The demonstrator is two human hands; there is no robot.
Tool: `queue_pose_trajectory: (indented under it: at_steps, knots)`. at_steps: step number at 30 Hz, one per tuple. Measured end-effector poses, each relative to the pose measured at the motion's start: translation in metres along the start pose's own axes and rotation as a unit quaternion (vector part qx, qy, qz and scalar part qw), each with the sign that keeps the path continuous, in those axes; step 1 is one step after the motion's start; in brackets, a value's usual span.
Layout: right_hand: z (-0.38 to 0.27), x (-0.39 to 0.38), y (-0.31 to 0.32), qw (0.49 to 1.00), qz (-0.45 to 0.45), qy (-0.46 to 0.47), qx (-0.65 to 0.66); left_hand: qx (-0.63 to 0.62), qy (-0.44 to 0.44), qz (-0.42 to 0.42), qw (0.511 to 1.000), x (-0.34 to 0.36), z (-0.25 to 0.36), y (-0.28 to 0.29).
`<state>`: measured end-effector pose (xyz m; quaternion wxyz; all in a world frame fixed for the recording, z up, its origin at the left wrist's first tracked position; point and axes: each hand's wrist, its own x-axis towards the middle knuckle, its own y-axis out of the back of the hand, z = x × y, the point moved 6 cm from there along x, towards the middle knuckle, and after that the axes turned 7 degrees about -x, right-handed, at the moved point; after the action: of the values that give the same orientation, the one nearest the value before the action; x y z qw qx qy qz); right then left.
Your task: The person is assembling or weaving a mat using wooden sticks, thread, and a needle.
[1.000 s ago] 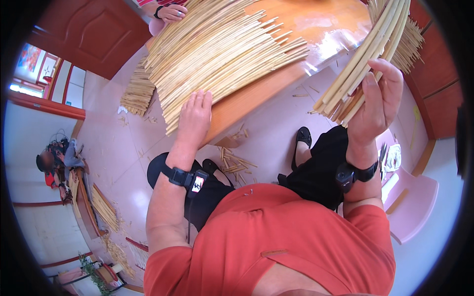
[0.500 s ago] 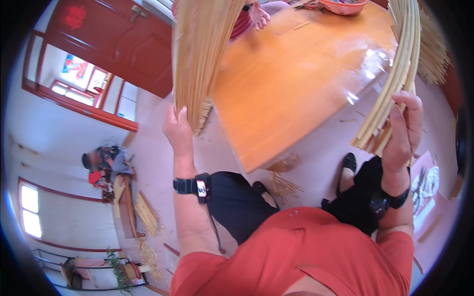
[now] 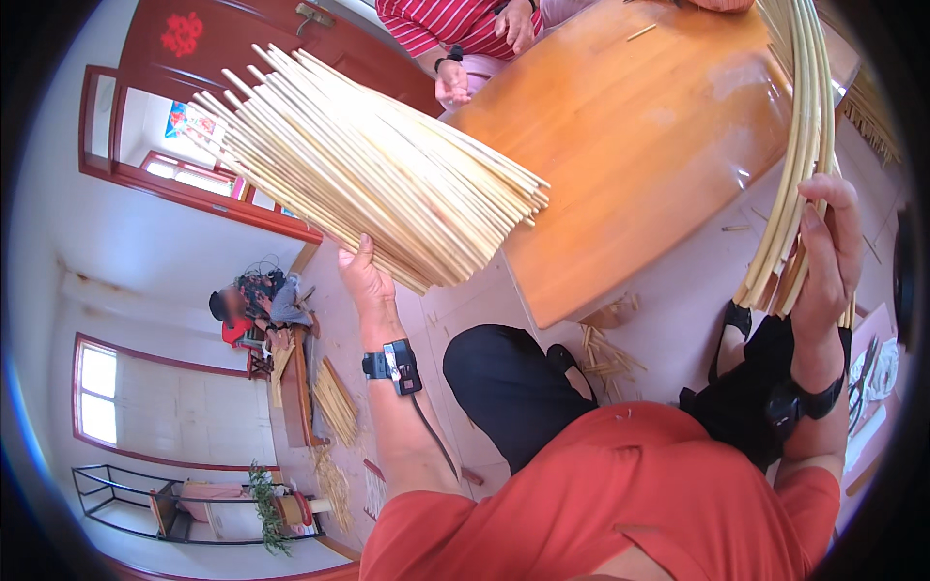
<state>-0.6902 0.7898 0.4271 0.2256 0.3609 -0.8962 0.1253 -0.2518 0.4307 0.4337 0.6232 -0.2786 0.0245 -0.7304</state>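
Observation:
My left hand point(image 3: 368, 283) grips the lower edge of a wide, flat sheaf of pale straw-like stalks point(image 3: 378, 165), thumb up against it. The sheaf is tilted, its near right end over the table's left corner, its other end fanning out to the upper left. On the right, my right hand point(image 3: 826, 254) is closed around the lower part of a long, curved bundle of similar stalks point(image 3: 802, 116). That bundle rises past the table's right edge and leaves the view at the top.
The orange-brown wooden table point(image 3: 620, 165) stands before me. Across it is a co-worker in a striped shirt point(image 3: 417, 24). Another person point(image 3: 271, 295) sits far left beside stacked stalks point(image 3: 336, 402). Scraps point(image 3: 610, 358) lie on the floor, and more stalks point(image 3: 872, 116) at the far right.
The left sheaf has swung from nearly upright to a slant, its top going left and its lower end right. My view has shifted left, showing more of the co-worker. Both hands keep their hold.

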Motion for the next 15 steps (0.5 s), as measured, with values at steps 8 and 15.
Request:
queue_pose_trajectory:
  at_steps: [8,15]
  knots:
    - [-0.001,0.004,-0.005,1.000,-0.007,-0.004,-0.026,-0.013,0.038,0.025,0.999,0.001,-0.015,0.021]
    - [-0.005,0.004,-0.007,0.997,0.023,0.015,-0.067,-0.037,0.051,0.021,0.998,0.001,-0.015,0.018]
